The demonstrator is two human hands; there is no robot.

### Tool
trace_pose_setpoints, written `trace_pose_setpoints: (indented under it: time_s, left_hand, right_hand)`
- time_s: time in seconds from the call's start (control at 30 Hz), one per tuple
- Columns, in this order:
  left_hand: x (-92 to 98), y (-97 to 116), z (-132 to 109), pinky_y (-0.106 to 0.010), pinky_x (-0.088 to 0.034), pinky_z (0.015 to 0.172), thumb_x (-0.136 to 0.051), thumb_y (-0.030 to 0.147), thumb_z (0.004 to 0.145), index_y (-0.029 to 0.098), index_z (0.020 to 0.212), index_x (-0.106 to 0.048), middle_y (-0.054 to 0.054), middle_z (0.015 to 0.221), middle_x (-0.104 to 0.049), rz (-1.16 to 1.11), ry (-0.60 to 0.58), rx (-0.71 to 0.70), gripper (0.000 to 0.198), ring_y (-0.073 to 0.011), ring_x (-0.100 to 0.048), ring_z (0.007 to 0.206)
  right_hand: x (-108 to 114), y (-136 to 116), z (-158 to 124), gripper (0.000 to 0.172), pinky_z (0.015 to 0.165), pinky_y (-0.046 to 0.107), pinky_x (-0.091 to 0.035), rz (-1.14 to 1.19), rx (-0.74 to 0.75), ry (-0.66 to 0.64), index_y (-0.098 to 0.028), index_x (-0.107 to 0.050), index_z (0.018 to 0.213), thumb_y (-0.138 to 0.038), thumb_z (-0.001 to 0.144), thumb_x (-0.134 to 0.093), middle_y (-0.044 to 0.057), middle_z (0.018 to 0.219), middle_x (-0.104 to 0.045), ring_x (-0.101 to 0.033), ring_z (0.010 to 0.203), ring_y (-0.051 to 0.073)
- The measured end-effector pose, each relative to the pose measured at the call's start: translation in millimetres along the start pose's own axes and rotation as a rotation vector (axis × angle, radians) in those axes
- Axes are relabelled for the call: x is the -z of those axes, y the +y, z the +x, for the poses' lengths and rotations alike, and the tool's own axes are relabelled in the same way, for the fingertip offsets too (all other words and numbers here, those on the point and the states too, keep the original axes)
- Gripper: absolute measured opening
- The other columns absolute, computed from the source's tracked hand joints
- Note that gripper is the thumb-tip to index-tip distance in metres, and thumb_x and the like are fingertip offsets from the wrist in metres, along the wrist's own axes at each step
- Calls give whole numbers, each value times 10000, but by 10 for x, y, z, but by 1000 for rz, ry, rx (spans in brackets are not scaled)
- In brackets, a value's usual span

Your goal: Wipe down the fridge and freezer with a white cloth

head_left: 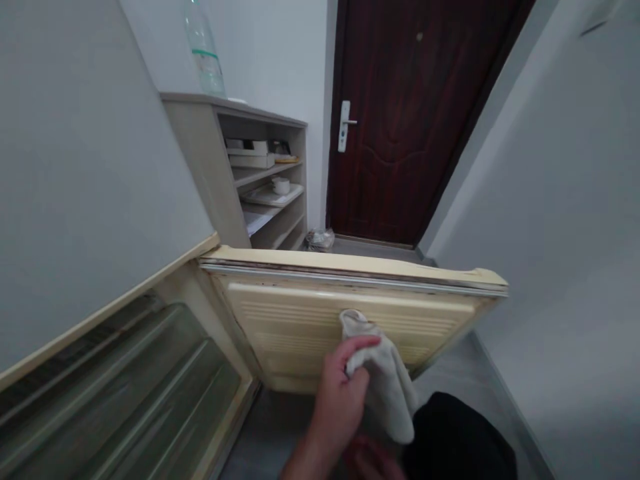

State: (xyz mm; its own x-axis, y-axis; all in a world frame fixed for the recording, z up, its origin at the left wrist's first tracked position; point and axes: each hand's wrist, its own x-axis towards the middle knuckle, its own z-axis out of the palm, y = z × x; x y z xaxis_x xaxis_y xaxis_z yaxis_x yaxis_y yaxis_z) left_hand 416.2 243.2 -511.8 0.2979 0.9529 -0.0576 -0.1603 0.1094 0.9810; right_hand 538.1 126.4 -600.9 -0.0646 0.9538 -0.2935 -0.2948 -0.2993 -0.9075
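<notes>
My left hand [343,393] is closed on a pale grey cloth [385,387] and presses its upper end against the inner face of an open cream fridge door [300,327]. The cloth's lower end hangs down past my wrist. The door stands out into the hallway, with a ribbed panel and a dirty seal along its top edge [350,273]. Below the hand is a blurred skin-coloured shape [373,460] that I cannot make out. My right hand is not visible.
The open fridge compartment [125,393] with clear shelves lies at lower left. A grey shelf unit [260,173] holding boxes and dishes stands by the wall, with a large water bottle [203,50] on top. A dark red door [400,120] closes the hallway. A dark garment [460,433] is at lower right.
</notes>
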Motion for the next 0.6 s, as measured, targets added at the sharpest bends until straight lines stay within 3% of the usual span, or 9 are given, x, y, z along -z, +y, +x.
trace_pose_setpoints:
  time_s: [0.17,0.33,0.47,0.53,0.6]
  left_hand:
    - [15,142,-53,-372,-472,997,-542,189,604,194,1042,-763,-71,1101,-748,-96,37,-44,490,-267,-652,1069]
    - [-102,146,-158,-332,-491,911,-569,195,592,162,1056,-753,-77,1084,-751,-66,66,-37,500,-255,-656,1036]
    - [-260,162,-189,-302,-500,858,-604,200,599,156,1030,-763,-81,1060,-757,-11,28,-5,462,-243,-665,1005]
    - [-362,208,-222,-284,-508,777,-628,200,589,160,1003,-762,-71,973,-764,-39,5,54,437,-224,-679,889]
    - [-467,275,-273,-269,-505,697,-653,200,579,172,953,-762,-54,855,-759,-78,11,114,391,-204,-671,759]
  right_hand:
    - [310,-478,144,419,983,396,-514,316,169,270,-193,-765,1009,-511,750,-848,55,1113,-753,-665,1095,263]
    - [377,-835,-76,600,952,368,-514,524,139,108,-117,-746,1067,-665,822,-728,121,1008,-767,-712,965,223]
    - [464,-906,-225,433,806,297,-535,511,146,134,-120,-723,986,-521,837,-792,75,902,-763,-711,819,173]
    - [526,-949,-293,379,731,272,-534,550,112,138,-108,-717,942,-443,811,-837,58,857,-756,-696,754,158]
    - [585,-983,-367,375,748,284,-549,635,8,85,-91,-724,974,-414,819,-834,73,890,-765,-708,776,169]
